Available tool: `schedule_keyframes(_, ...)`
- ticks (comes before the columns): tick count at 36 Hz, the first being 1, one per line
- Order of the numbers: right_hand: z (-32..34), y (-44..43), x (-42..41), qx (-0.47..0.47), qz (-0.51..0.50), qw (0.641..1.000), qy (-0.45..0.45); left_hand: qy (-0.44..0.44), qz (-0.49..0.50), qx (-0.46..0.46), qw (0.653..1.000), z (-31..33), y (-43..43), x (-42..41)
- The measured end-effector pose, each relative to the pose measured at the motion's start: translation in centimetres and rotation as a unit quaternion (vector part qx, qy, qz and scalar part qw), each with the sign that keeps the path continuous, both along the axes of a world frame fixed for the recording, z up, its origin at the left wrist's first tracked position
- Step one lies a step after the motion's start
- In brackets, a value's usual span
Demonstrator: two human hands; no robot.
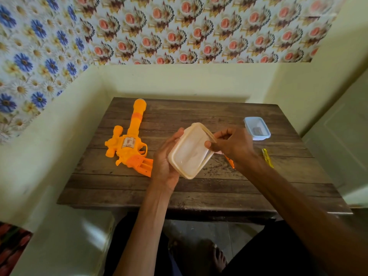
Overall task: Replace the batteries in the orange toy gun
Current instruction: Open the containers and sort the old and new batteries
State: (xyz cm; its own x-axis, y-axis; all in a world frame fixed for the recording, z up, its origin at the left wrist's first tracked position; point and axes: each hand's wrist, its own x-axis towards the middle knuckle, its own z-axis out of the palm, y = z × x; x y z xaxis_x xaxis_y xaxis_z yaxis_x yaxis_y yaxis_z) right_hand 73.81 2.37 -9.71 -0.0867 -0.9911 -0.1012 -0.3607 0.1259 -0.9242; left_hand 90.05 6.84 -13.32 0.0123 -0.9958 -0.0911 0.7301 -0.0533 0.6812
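Here I am with the cream plastic box [191, 154] up off the table [219, 188], tilted, its long axis running from near-left to far-right between my two hands. My left hand [165, 164] cradles it from the left side, thumb hooked over the far corner and fingers wrapped behind. My right hand [233, 144] pinches the rim at the right edge, thumb on the face and fingers curled over; I take this for prising the lid, though I cannot see what is inside. The orange toy gun [129, 144] lies flat on the table to the left of my left hand, just beside it, barrel pointing away at the wall and grip towards me, so the left hand is the nearer one. Far right sits a small blue tub [256, 128] with something grey in it
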Motion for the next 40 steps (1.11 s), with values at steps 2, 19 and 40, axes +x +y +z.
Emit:
schedule_keyframes(2,0.7,0.0,-0.2,0.009,0.031,0.999,-0.024,0.016,0.02,0.015,1.0,-0.3,-0.1,0.3)
schedule_keyframes(19,4.4,-3.4,-0.3,-0.288,-0.019,0.955,-0.065,0.09,0.127,0.061,0.986,-0.9,-1.7,3.6)
schedule_keyframes(40,-5.8,-10.1,-0.8,-0.21,0.217,0.808,0.506,0.078,0.087,0.004,0.993,-1.6,0.0,5.2)
